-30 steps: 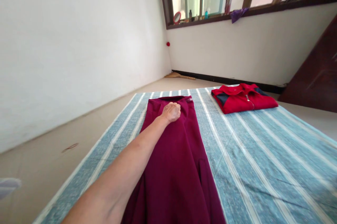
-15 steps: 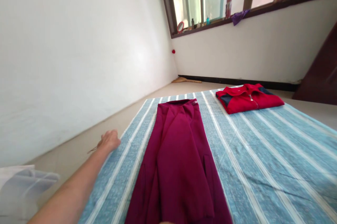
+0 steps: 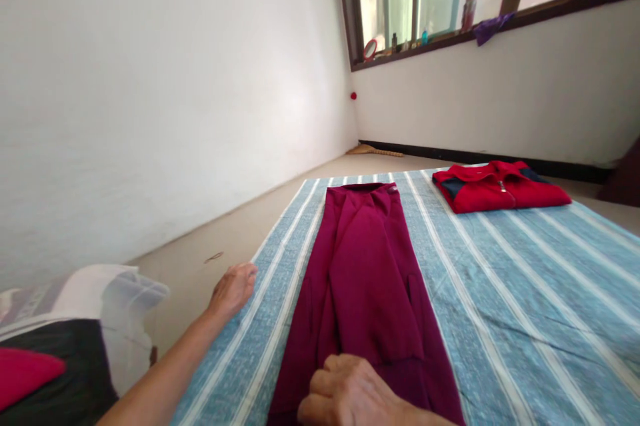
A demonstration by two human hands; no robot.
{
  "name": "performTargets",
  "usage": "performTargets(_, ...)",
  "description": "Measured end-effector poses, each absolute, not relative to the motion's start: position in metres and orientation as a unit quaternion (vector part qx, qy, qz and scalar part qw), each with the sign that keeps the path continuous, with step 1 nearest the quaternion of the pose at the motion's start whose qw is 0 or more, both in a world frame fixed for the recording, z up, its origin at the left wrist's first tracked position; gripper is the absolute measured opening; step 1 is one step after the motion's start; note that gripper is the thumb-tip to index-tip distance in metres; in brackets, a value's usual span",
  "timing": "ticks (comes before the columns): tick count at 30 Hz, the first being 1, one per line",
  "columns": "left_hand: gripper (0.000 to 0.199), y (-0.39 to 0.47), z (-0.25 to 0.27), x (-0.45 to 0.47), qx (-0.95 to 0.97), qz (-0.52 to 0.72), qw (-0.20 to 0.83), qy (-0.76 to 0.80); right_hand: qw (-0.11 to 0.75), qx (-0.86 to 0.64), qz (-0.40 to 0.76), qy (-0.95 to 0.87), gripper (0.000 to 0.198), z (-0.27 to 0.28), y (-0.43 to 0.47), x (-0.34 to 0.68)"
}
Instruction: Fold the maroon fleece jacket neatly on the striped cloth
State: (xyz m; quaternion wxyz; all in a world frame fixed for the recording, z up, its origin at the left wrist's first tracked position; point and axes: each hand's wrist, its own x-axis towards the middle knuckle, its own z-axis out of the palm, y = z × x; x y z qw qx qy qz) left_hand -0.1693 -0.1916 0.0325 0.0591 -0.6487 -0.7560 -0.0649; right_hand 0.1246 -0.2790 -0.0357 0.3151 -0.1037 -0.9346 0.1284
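Observation:
A maroon jacket (image 3: pixel 370 279) lies lengthwise on a blue-and-white striped sheet (image 3: pixel 500 279), folded narrow with its collar at the far end and a sleeve laid down its front. My right hand (image 3: pixel 350 389) is on the near part of the jacket, fingers curled into the fabric by the sleeve's end; its fingertips are hidden. To the left, my left hand (image 3: pixel 236 287) is at the sheet's left edge, apart from the jacket. Its fingers are closed, and whatever is inside them, if anything, is hidden.
A folded red and navy zip jacket (image 3: pixel 505 187) rests at the far right of the sheet. White, black and pink fabrics (image 3: pixel 60 346) are piled at the lower left. A white wall (image 3: pixel 175 113) runs along the left. Small items and a purple cloth (image 3: pixel 493 27) sit along the windowsill.
My right hand, barely visible before at the bottom edge, now shows on the jacket's near part. The view has swung left, bringing more of the fabric pile into sight. The left hand remains by the sheet's edge.

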Motion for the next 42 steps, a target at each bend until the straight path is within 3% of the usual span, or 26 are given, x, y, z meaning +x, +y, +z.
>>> performTargets(11, 0.022, -0.265, 0.017, -0.070, -0.827, -0.181, 0.050, -0.530, 0.257, -0.142, 0.102, -0.950, 0.012, 0.002, -0.287, 0.152)
performTargets(21, 0.021, -0.314, 0.034, -0.014, -0.882, -0.161, 0.000, -0.444, 0.320, -0.193, 0.098, -0.922, 0.019, 0.029, -0.315, 0.201)
performTargets(26, 0.022, -0.336, 0.040, -0.002, -0.901, -0.177, -0.001, -0.397, 0.351, -0.269, 0.031, -0.896, 0.022, 0.013, -0.338, 0.231)
performTargets(31, 0.021, -0.351, 0.037, 0.005, -0.910, -0.196, -0.009, -0.366, 0.311, -0.282, -0.039, -0.907, 0.031, -0.008, -0.356, 0.240)
performTargets(42, 0.057, -0.372, 0.029, 0.000, -0.916, -0.124, -0.037, -0.380, 0.238, -0.292, -0.039, -0.926, 0.042, -0.005, -0.361, 0.243)
